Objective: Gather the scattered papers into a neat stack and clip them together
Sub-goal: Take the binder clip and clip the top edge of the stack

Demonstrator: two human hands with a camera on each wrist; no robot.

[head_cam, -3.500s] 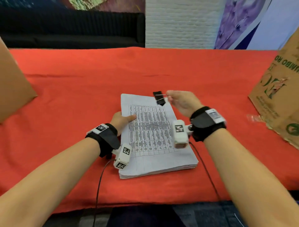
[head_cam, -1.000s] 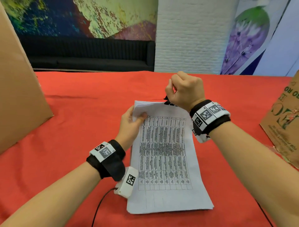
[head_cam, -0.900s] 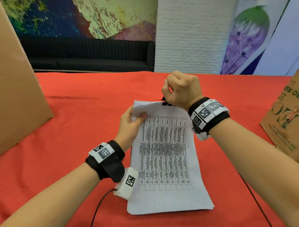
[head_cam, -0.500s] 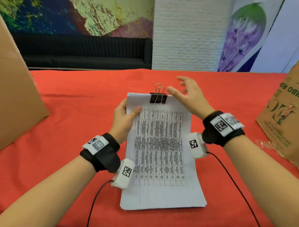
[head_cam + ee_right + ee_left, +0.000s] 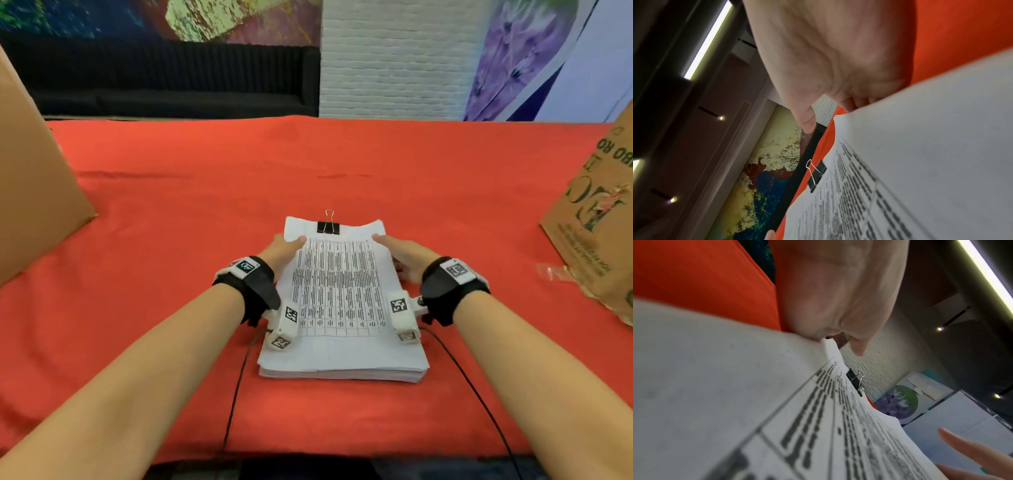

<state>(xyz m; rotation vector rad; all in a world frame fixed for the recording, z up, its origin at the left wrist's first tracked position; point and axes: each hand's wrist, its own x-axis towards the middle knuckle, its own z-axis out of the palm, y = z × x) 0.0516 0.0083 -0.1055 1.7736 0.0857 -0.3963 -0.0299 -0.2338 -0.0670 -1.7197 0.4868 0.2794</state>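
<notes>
A thick stack of printed white papers lies on the red tablecloth in front of me. A black binder clip with silver wire handles bites the middle of its far edge; the clip also shows in both wrist views. My left hand holds the stack's far left edge, thumb over the top sheet, fingers hidden below. My right hand holds the far right edge the same way. In the right wrist view that hand has its fingers tucked under the paper.
A plain cardboard box stands at the left and a printed brown box at the right, with a clear plastic scrap beside it. Thin black cables run from my wrists over the table's near edge.
My right hand pressed the binder clip onto the far edge and let it go. It then moved to the stack's right side. The left hand has stayed on the stack's left edge.
</notes>
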